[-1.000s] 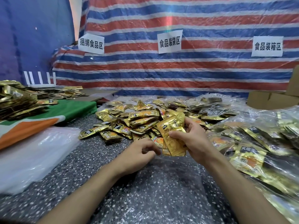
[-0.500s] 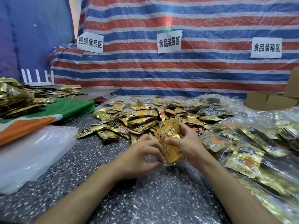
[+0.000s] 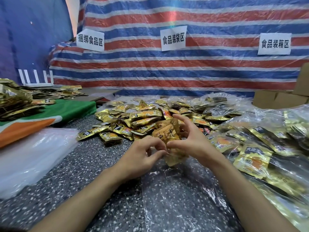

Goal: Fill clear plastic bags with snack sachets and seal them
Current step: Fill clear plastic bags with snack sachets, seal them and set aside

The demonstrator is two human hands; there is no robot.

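Note:
A small stack of gold snack sachets stands between my hands, its lower end inside the mouth of a clear plastic bag that lies flat on the speckled table. My left hand pinches the bag's edge beside the stack with thumb and forefinger. My right hand grips the stack from the right, thumb low, fingers spread above. Behind them lies a loose heap of gold sachets.
Filled clear bags of sachets pile up on the right. A stack of empty clear bags lies at left by a green and orange cloth. Cardboard boxes stand at far right. A striped tarp with paper signs hangs behind.
The stack held in my right hand has come down from above the heap into the bag's mouth. My left hand has moved up to it and taken the bag's edge.

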